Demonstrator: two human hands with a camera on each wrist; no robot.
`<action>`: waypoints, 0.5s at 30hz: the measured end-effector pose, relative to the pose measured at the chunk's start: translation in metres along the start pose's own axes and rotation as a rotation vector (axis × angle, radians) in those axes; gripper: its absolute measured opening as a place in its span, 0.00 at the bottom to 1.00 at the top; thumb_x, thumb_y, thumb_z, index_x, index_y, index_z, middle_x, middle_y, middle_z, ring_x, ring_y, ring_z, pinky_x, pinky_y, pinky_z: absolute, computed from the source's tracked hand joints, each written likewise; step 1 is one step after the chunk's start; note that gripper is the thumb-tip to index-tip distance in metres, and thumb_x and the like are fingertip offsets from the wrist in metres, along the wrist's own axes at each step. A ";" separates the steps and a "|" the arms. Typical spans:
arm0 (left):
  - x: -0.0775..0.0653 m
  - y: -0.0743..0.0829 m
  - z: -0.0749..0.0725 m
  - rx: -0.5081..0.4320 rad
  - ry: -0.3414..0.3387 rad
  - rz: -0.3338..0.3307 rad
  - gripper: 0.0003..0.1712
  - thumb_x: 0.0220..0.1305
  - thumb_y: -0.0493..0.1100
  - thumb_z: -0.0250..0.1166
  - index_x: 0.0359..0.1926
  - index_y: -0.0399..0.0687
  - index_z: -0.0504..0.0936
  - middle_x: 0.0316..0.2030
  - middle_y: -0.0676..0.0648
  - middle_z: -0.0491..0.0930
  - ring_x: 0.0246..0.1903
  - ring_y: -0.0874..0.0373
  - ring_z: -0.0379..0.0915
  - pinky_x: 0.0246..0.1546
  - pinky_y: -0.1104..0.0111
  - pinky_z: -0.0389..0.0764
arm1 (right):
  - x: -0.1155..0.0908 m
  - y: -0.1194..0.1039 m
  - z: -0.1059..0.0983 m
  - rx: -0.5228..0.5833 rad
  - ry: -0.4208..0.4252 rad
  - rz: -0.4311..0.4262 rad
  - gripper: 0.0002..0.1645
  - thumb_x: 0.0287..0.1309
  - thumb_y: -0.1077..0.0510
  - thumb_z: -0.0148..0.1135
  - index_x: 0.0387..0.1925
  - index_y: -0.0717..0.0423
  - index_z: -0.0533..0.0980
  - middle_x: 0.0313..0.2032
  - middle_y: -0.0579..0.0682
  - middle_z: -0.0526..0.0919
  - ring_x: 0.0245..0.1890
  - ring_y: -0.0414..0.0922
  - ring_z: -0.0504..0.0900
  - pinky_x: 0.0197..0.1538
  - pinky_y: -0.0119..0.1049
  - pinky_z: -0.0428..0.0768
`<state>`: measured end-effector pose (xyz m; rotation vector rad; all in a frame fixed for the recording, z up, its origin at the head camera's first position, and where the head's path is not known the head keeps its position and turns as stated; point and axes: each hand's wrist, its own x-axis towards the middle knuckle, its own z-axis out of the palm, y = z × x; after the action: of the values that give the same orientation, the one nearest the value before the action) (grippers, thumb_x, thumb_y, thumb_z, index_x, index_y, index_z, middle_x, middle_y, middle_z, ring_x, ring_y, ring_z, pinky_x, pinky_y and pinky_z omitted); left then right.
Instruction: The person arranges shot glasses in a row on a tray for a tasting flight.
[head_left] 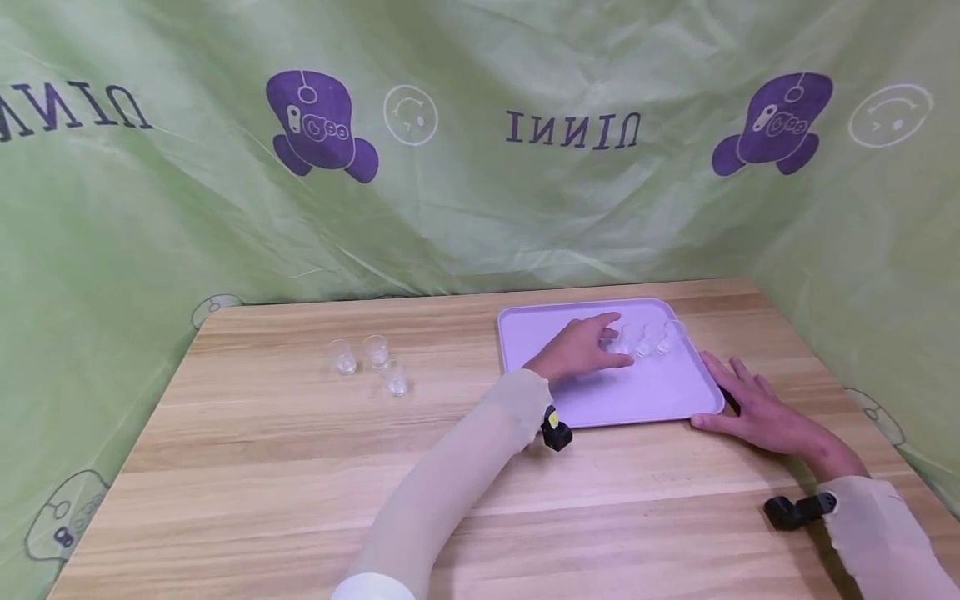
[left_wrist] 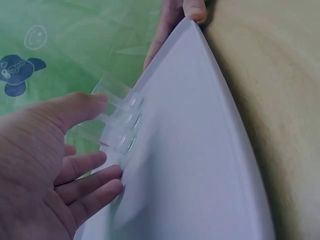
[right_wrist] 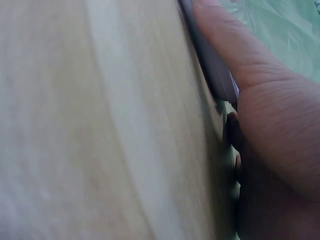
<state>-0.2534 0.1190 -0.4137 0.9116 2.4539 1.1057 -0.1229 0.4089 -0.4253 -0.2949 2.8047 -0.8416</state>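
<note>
My left hand (head_left: 583,348) reaches over a lilac rectangular tray (head_left: 660,392), thumb and fingers spread apart. Beside its fingertips, three small clear glasses (head_left: 643,347) stand in a row on the tray. In the left wrist view, the thumb overlaps the upper part of these glasses (left_wrist: 129,120), while the other fingers stay apart below them. My right hand (head_left: 753,410) holds the tray's near right corner, thumb at the front edge and fingers along the right side. The right wrist view shows that thumb (right_wrist: 230,42) against the tray rim (right_wrist: 212,65).
Three more clear glasses, among them a front one (head_left: 397,380), stand in a cluster on the wooden table (head_left: 285,467), left of the tray. Behind the table hangs a green patterned cloth (head_left: 450,208), which also runs along both sides.
</note>
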 end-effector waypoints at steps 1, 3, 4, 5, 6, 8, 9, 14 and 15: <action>-0.003 0.001 -0.002 0.016 -0.006 0.001 0.47 0.64 0.56 0.73 0.78 0.49 0.63 0.62 0.52 0.80 0.63 0.63 0.74 0.65 0.75 0.67 | 0.000 0.000 0.000 0.001 0.001 -0.002 0.63 0.66 0.45 0.68 0.83 0.50 0.35 0.77 0.73 0.41 0.74 0.75 0.27 0.69 0.72 0.23; -0.010 0.002 -0.006 0.049 -0.008 0.010 0.48 0.65 0.56 0.73 0.78 0.49 0.62 0.62 0.51 0.80 0.63 0.61 0.73 0.64 0.74 0.67 | 0.000 0.000 0.001 0.003 0.003 -0.009 0.62 0.66 0.45 0.68 0.83 0.49 0.35 0.77 0.73 0.41 0.74 0.75 0.26 0.69 0.71 0.22; -0.013 0.002 -0.008 0.060 -0.004 0.016 0.47 0.65 0.56 0.73 0.78 0.49 0.62 0.63 0.51 0.80 0.63 0.61 0.73 0.64 0.74 0.68 | 0.000 0.000 0.001 0.004 0.003 -0.011 0.62 0.66 0.45 0.67 0.83 0.49 0.35 0.77 0.73 0.41 0.74 0.75 0.26 0.68 0.71 0.22; -0.016 0.001 -0.009 0.067 0.004 0.024 0.47 0.65 0.56 0.72 0.78 0.49 0.63 0.62 0.50 0.80 0.63 0.61 0.73 0.64 0.74 0.68 | 0.000 0.000 0.001 0.004 0.003 -0.015 0.62 0.66 0.45 0.67 0.83 0.50 0.35 0.77 0.73 0.41 0.74 0.75 0.26 0.68 0.72 0.22; -0.019 0.001 -0.011 0.071 0.014 0.033 0.46 0.66 0.56 0.72 0.78 0.49 0.63 0.62 0.50 0.80 0.63 0.60 0.74 0.63 0.74 0.69 | 0.000 0.000 0.001 0.005 0.002 -0.016 0.62 0.66 0.45 0.67 0.83 0.50 0.35 0.77 0.73 0.41 0.74 0.75 0.26 0.68 0.71 0.22; -0.025 -0.001 -0.015 0.076 0.040 0.056 0.43 0.67 0.56 0.71 0.76 0.48 0.65 0.62 0.48 0.80 0.61 0.59 0.75 0.61 0.72 0.72 | -0.001 0.000 0.002 0.009 0.001 -0.013 0.62 0.67 0.44 0.67 0.83 0.50 0.34 0.77 0.73 0.40 0.74 0.75 0.25 0.68 0.72 0.21; -0.028 -0.001 -0.018 0.080 0.051 0.066 0.42 0.67 0.56 0.71 0.76 0.49 0.66 0.62 0.47 0.80 0.60 0.59 0.76 0.60 0.72 0.73 | -0.001 0.001 0.002 0.010 0.001 -0.012 0.62 0.67 0.44 0.67 0.83 0.50 0.34 0.77 0.73 0.39 0.74 0.75 0.25 0.68 0.71 0.21; -0.050 0.002 -0.033 0.098 0.090 0.114 0.37 0.69 0.55 0.69 0.73 0.49 0.70 0.62 0.46 0.80 0.56 0.60 0.77 0.56 0.72 0.75 | -0.002 0.002 0.001 0.011 -0.003 -0.014 0.62 0.67 0.45 0.66 0.82 0.52 0.34 0.77 0.73 0.38 0.74 0.74 0.24 0.69 0.68 0.19; -0.055 0.003 -0.035 0.097 0.097 0.120 0.36 0.69 0.55 0.69 0.72 0.49 0.70 0.62 0.46 0.80 0.56 0.60 0.77 0.55 0.73 0.75 | -0.002 0.002 0.000 0.009 -0.004 -0.018 0.62 0.67 0.45 0.66 0.82 0.52 0.34 0.77 0.73 0.38 0.74 0.74 0.24 0.69 0.67 0.18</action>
<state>-0.2286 0.0649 -0.3875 1.0707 2.5804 1.1028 -0.1218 0.4112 -0.4266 -0.3198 2.7980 -0.8568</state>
